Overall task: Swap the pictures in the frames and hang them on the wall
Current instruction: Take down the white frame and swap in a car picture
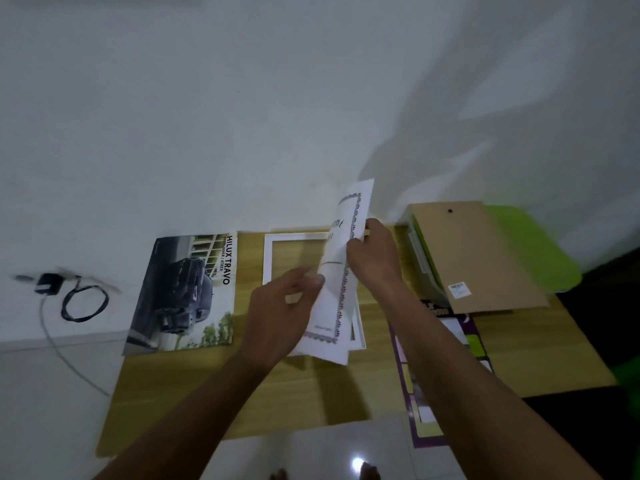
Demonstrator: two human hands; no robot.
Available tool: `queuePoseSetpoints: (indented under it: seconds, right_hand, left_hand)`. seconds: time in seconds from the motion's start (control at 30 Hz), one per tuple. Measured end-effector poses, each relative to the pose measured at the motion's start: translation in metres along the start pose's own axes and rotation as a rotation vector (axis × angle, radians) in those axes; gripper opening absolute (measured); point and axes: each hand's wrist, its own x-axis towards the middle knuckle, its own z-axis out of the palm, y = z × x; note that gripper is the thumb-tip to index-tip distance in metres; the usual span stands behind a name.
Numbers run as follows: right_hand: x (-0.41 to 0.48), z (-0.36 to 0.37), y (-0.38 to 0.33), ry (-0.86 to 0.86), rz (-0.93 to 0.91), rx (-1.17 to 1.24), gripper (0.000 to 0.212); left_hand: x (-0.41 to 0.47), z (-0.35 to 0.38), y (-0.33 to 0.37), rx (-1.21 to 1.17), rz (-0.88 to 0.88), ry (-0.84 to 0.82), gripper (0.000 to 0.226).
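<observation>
Over the white frame [294,236], your left hand [282,313] and right hand [375,261] pinch a certificate [335,292]; next, it probably needs laying flat inside.

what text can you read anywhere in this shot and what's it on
"HILUX TRAVO": car poster, along its right edge.
"PRERUNNER / 4TREX": smaller line beside it, blurry, so only roughly.
"...ent": script on the certificate sheet, the rest hidden by the curl.
White sticker on the brown backing board: too small to read.
Purple sheet: lettering blurred, unreadable.
</observation>
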Motion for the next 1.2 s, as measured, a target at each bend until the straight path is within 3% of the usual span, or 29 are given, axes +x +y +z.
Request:
queuePoseSetpoints:
  seconds: [0.1, 0.17, 0.23, 0.3, 0.43, 0.6, 0.8, 1.2]
  right_hand:
    - [-0.011, -0.029, 0.002, -0.015, 0.046, 0.163, 0.037]
    - [-0.015, -0.048, 0.008, -0.023, 0.103, 0.261, 0.045]
    - [-0.018, -0.064, 0.020, -0.046, 0.178, 0.339, 0.053]
    - [-0.022, -0.075, 0.038, -0.071, 0.241, 0.370, 0.053]
    - [-0.031, -0.088, 0.090, -0.100, 0.303, 0.300, 0.051]
    - [-0.059, -0.108, 0.152, -0.148, 0.329, 0.261, 0.043]
    - [-0.077, -0.138, 0.224, -0.131, 0.359, 0.144, 0.049]
    - [-0.043, -0.181, 0.302, 0.024, 0.194, -0.336, 0.044]
  left_hand:
    - [0.012, -0.003, -0.003, -0.060, -0.209, 0.047, 0.044]
    - [0.019, -0.003, -0.009, -0.088, -0.417, -0.088, 0.057]
    - [0.021, 0.000, -0.013, -0.264, -0.628, -0.211, 0.069]
    - [0.013, 0.005, -0.012, -0.383, -0.720, -0.296, 0.076]
    - [-0.015, 0.019, -0.014, -0.361, -0.671, -0.373, 0.059]
    - [-0.060, 0.047, -0.016, -0.352, -0.583, -0.312, 0.057]
    - [-0.095, 0.098, -0.029, -0.124, -0.535, -0.329, 0.067]
    - [-0.103, 0.206, -0.026, 0.092, -0.393, -0.357, 0.066]
